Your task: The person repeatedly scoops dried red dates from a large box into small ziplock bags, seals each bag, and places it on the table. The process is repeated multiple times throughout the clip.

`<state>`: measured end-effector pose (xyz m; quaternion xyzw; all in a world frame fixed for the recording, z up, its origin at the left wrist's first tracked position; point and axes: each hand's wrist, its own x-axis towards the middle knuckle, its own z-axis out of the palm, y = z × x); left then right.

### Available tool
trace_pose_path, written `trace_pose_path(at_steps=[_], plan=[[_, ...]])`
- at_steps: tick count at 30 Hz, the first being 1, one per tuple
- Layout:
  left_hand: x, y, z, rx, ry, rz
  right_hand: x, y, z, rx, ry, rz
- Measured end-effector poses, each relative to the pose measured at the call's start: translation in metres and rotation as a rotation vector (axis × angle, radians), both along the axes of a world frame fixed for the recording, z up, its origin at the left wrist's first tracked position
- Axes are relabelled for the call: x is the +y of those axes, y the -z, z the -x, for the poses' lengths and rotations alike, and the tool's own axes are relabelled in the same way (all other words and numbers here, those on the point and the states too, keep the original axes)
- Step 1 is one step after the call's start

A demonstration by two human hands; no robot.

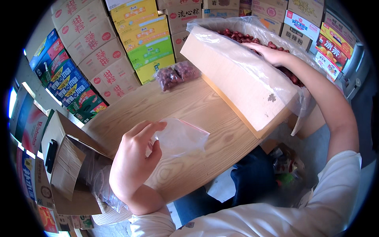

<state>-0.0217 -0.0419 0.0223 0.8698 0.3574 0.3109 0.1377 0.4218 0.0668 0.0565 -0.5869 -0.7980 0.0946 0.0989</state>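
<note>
My left hand (136, 154) is pinched on a small clear plastic bag (181, 138) with a thin red line along its top edge. The bag hangs above the wooden table (173, 181) and looks flat, with nothing visible in it. At the upper right, my right hand (272, 55) reaches over the rim of a large carton (237, 79) lined with clear plastic. Its fingers lie stretched out across the dried red dates (242, 37) inside, some of which are hidden under the hand and forearm.
Filled clear bags of red dates (177, 75) rest at the table's far side. An open cardboard box (75, 170) with loose plastic bags (104, 187) stands at the left. Stacked cartons (98, 51) line the back. Beyond the table's right edge, packages (284, 162) lie on the floor.
</note>
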Motion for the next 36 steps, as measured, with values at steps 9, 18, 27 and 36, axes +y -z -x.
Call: trace_pose_path(at_steps=[9,18,27,36], plan=[[0.001,0.000,0.001,0.030,-0.038,0.008,-0.004,-0.006,0.026,0.016,0.038,0.010],[-0.001,-0.003,-0.006,-0.028,-0.059,0.014,0.011,0.002,0.002,-0.021,-0.022,-0.002],[0.002,0.001,-0.003,0.002,-0.021,0.043,0.009,0.003,0.005,0.000,-0.047,-0.149],[0.000,-0.004,0.002,0.048,-0.031,0.010,0.009,0.006,0.009,0.176,-0.036,-0.040]])
